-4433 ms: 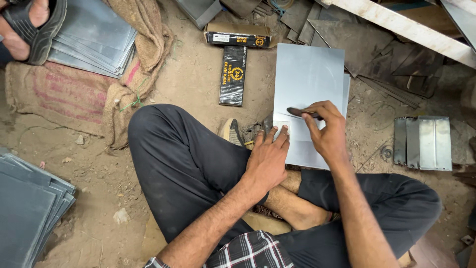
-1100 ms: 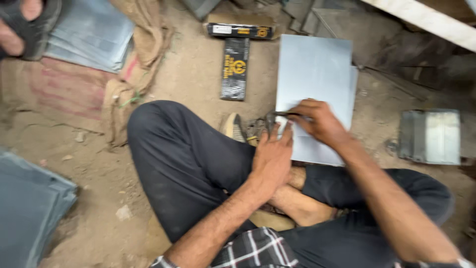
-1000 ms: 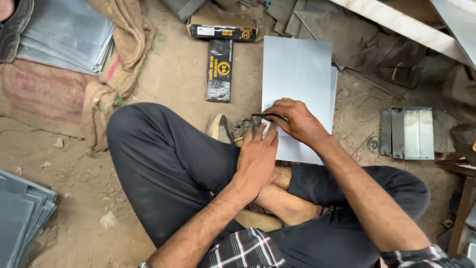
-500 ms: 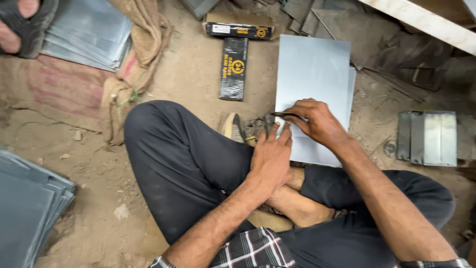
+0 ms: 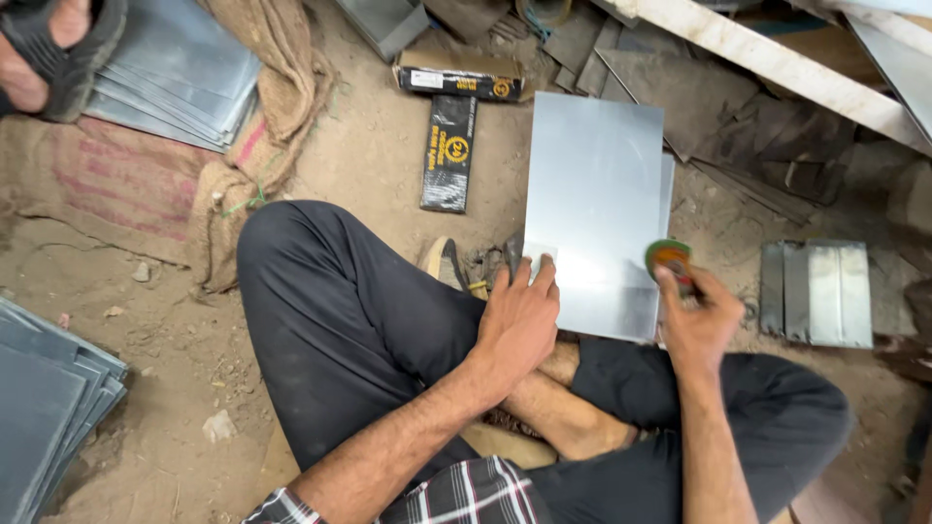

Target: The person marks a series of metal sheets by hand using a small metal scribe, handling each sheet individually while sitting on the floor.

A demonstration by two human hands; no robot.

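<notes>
Person seated cross-legged on a dirt floor [image 5: 184, 388], dark trousers, checked shirt hem visible at the bottom edge. A rectangular grey metal sheet [image 5: 597, 184] lies flat on the ground directly ahead of the knees, with the edge of a second sheet showing along its right side beneath it. The left hand [image 5: 519, 315] rests palm-down on the near left corner of the sheet, fingers spread apart and pressed flat, gripping nothing. The right hand [image 5: 697, 315] sits at the sheet's near right edge, fingers closed around a small round object with a green and orange face [image 5: 668, 257]; its exact kind cannot be determined from this view. Just left of the left hand, a dark metal tool [image 5: 505, 260] lies on the ground, partly hidden; a sandal [image 5: 442, 264] sits beside it. Beyond the sheet, two black cartons [image 5: 451, 116] with yellow markings lie touching, one crosswise above the other. Upper left: a stack of grey sheets [image 5: 180, 73] on burlap sacking [image 5: 107, 184], with another person's sandalled foot [image 5: 49, 49] on it. Lower left: a further stack of sheets [image 5: 44, 408]. Right: a folded metal piece [image 5: 815, 291] on the floor, well apart from the right hand.
</notes>
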